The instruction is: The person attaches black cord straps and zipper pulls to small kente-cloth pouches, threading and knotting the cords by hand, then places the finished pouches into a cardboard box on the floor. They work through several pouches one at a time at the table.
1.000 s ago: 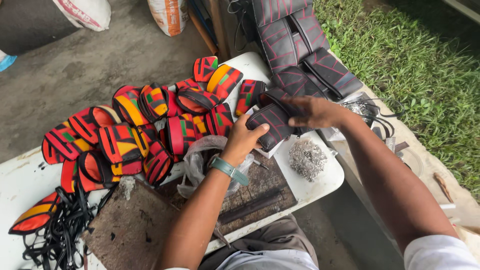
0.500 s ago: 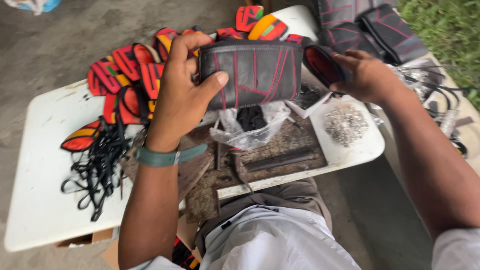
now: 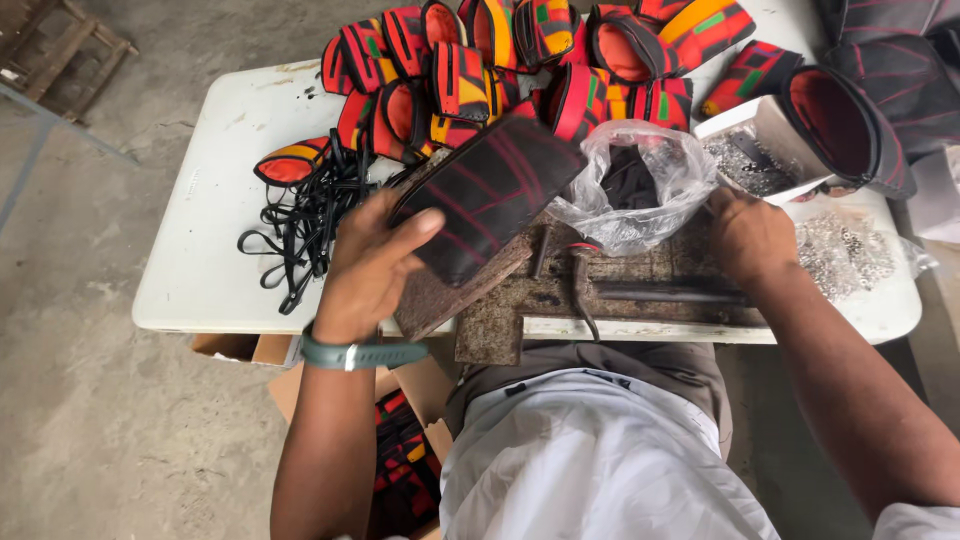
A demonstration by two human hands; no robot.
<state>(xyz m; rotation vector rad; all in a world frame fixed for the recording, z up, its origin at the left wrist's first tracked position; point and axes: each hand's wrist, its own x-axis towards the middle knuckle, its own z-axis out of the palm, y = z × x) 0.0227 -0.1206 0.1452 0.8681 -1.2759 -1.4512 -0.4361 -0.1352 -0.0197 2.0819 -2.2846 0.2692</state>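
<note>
My left hand [image 3: 370, 265], with a green watch on the wrist, grips a flat black pouch with red stitching [image 3: 490, 190] and holds it tilted over the near left end of a rusty metal plate [image 3: 610, 290]. My right hand [image 3: 750, 235] rests on the plate's right part. Its fingers are curled against the edge of a clear plastic bag of black pieces [image 3: 630, 185]. I cannot see whether the fingers hold anything. A dark metal bar [image 3: 670, 293] lies on the plate just below that hand.
A white table [image 3: 200, 280] carries a heap of red, orange and black pouches [image 3: 480, 50], a tangle of black straps [image 3: 310, 220], a tray of small metal parts [image 3: 745, 155], loose silver rivets [image 3: 850, 250] and an open red-lined pouch [image 3: 850, 130]. A cardboard box [image 3: 400, 470] sits below.
My right hand has let go of the black pouch and dropped to the plate beside the plastic bag. My left hand alone has lowered the pouch toward the table.
</note>
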